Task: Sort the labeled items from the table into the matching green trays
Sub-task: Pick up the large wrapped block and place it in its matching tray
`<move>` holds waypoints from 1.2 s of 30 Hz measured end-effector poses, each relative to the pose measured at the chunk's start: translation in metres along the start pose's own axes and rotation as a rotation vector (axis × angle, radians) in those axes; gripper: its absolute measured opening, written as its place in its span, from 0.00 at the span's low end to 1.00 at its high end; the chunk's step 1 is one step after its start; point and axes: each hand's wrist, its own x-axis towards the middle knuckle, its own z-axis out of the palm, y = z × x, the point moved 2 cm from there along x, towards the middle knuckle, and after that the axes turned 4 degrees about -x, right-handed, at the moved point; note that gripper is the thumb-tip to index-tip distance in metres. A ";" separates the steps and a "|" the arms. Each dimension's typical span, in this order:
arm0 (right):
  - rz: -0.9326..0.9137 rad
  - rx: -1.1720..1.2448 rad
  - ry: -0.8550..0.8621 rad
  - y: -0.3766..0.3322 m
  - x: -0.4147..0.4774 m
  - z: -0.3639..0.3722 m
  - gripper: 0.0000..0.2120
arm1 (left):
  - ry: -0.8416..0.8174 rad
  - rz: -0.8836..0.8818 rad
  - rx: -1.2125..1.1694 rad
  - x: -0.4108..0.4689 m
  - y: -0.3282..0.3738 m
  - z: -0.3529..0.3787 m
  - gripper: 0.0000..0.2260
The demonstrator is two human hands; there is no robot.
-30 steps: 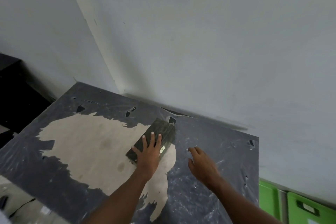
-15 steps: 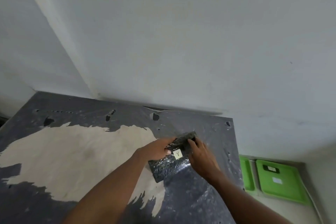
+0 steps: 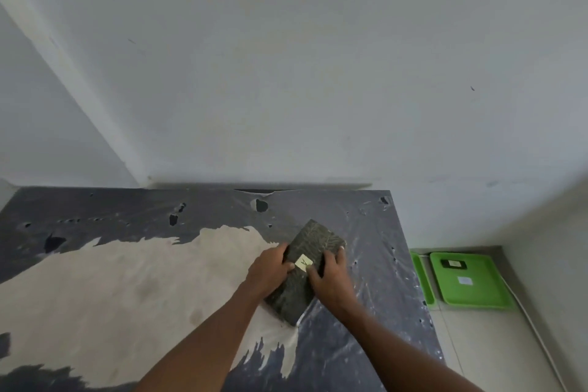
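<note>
A dark, flat rectangular block (image 3: pixel 313 240) with a small pale label (image 3: pixel 303 263) lies at an angle near the table's right side. My left hand (image 3: pixel 269 270) grips its left edge and my right hand (image 3: pixel 331 277) grips its right edge, thumbs beside the label. On the floor to the right of the table lie two green trays: a wide green tray (image 3: pixel 477 293) holding a small dark labeled item (image 3: pixel 453 263) and a white tag, and a narrow green tray (image 3: pixel 421 277) half hidden by the table edge.
The table (image 3: pixel 95 296) is covered with torn dark plastic over a pale surface and stands against a white wall corner. Its right edge (image 3: pixel 413 280) drops to a pale tiled floor where the trays lie.
My right hand came over and took the block's right side. Both hands now hold it, and it has shifted toward the table's right side. The view has swung right, showing more of the trays.
</note>
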 end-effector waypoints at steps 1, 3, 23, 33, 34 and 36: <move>0.034 0.000 -0.007 -0.005 0.002 0.002 0.31 | -0.024 -0.017 -0.045 -0.004 -0.002 0.003 0.15; 0.056 -0.041 -0.010 -0.010 0.005 0.006 0.35 | -0.086 -0.086 -0.159 -0.011 -0.004 0.008 0.15; -0.399 -0.585 -0.255 0.018 0.016 0.012 0.62 | 0.035 0.364 0.180 0.005 0.019 -0.020 0.16; -0.262 -0.671 -0.166 0.065 0.030 -0.041 0.55 | -0.139 0.367 0.617 0.010 0.008 0.010 0.43; -0.261 -0.668 -0.173 0.065 0.029 -0.040 0.55 | -0.112 0.359 0.633 0.010 0.011 0.013 0.43; -0.271 -0.655 -0.186 0.066 0.027 -0.037 0.55 | -0.067 0.351 0.657 0.008 0.017 0.018 0.42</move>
